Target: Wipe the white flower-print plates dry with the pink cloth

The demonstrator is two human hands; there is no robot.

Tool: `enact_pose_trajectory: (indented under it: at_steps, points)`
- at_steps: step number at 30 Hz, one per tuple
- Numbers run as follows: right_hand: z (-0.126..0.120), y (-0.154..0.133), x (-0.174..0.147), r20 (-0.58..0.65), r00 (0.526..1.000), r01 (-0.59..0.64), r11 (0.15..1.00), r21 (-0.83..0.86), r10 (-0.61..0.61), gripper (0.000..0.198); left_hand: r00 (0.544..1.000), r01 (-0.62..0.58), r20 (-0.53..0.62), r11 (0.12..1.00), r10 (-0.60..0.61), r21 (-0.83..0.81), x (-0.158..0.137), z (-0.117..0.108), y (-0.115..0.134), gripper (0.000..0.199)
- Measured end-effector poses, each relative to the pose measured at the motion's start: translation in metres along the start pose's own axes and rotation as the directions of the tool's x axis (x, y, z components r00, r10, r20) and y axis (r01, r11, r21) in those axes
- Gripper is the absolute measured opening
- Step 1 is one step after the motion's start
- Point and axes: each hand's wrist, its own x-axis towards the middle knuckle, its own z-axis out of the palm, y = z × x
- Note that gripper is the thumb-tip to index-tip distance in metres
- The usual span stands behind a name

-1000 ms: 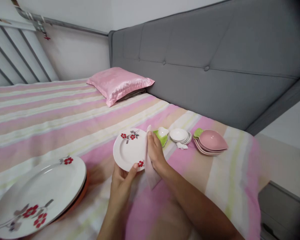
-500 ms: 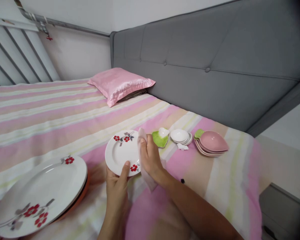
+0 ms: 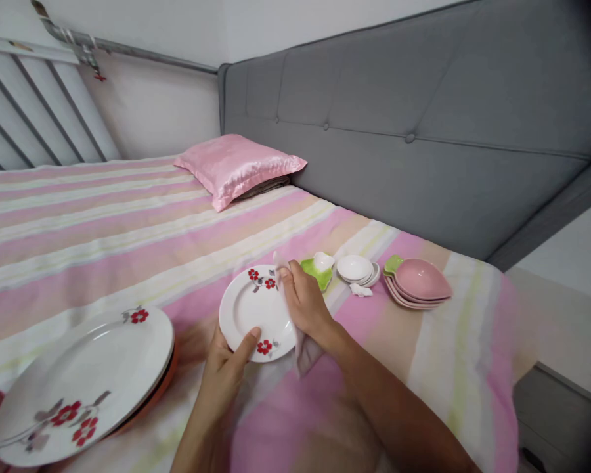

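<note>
A small white plate [image 3: 249, 309] with red flowers is held up over the bed, tilted toward me. My left hand [image 3: 229, 361] grips its lower left rim, thumb on the face and fingers hidden underneath. At the right rim, my right hand [image 3: 308, 302] is closed on a pale pink cloth [image 3: 308, 355], which is folded against the plate's edge. Just beyond my right hand lies a green leaf-shaped dish [image 3: 320, 272] with a white part. Large oval flowered plates [image 3: 93, 368] are stacked at the lower left, with an orange-rimmed piece beneath.
Small white dishes [image 3: 355, 268] and a stack of pink leaf-shaped bowls [image 3: 423, 279] rest on the striped bedspread [image 3: 177, 256] to the right. A pink pillow [image 3: 241, 164] lies near the grey headboard [image 3: 364, 131]. A radiator [image 3: 29, 105] stands at the far left.
The small plate has shifted slightly right and down and turned clockwise in my hands. My right hand and the cloth have moved a little right along its rim.
</note>
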Motion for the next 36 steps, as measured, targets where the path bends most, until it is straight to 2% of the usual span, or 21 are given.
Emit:
enact_pose_trajectory:
  at_steps: [6, 11, 17, 22, 24, 26, 28, 31, 34, 36]
  points:
    - [-0.007, 0.000, 0.002, 0.160, 0.983, 0.099, 0.992, -0.074, -0.086, 0.023, 0.985, 0.039, 0.163, 0.994, -0.056, 0.105, -0.001, -0.011, 0.007, 0.059]
    - [-0.014, -0.001, 0.001, 0.322, 0.936, 0.179, 0.980, -0.085, -0.143, 0.024, 0.956, 0.191, 0.214, 0.979, -0.201, 0.063, -0.009, -0.010, 0.016, 0.055]
    - [-0.016, -0.001, -0.003, 0.504, 0.841, 0.228, 0.974, 0.002, -0.198, 0.028, 0.907, 0.373, 0.181, 0.925, -0.379, 0.069, -0.012, -0.014, 0.017, 0.025]
    - [-0.015, -0.013, -0.010, 0.625, 0.746, 0.302, 0.953, -0.008, -0.231, 0.031, 0.865, 0.463, 0.192, 0.885, -0.463, 0.048, -0.015, -0.015, 0.018, 0.037]
    - [-0.016, -0.019, -0.011, 0.678, 0.700, 0.304, 0.953, -0.003, -0.222, 0.031, 0.852, 0.485, 0.206, 0.874, -0.482, 0.038, -0.015, -0.014, 0.017, 0.036]
    - [-0.016, -0.020, -0.011, 0.702, 0.681, 0.287, 0.958, 0.006, -0.209, 0.032, 0.848, 0.497, 0.206, 0.868, -0.488, 0.009, -0.014, -0.013, 0.017, 0.034]
    - [-0.014, -0.018, -0.010, 0.686, 0.702, 0.253, 0.967, 0.012, -0.192, 0.033, 0.842, 0.525, 0.180, 0.850, -0.509, -0.050, -0.012, -0.011, 0.017, 0.033]
    - [-0.009, -0.010, -0.007, 0.635, 0.759, 0.159, 0.987, 0.039, -0.147, 0.033, 0.834, 0.552, 0.125, 0.811, -0.538, -0.192, -0.008, -0.007, 0.018, 0.032]
    - [-0.003, 0.000, -0.003, 0.557, 0.825, 0.046, 0.994, 0.103, -0.096, 0.033, 0.880, 0.474, 0.154, 0.804, -0.450, -0.360, -0.003, -0.006, 0.019, 0.035]
    - [0.001, 0.007, 0.001, 0.436, 0.899, -0.043, 0.989, 0.145, -0.025, 0.034, 0.915, 0.402, 0.154, 0.805, -0.373, -0.437, -0.001, -0.007, 0.021, 0.038]
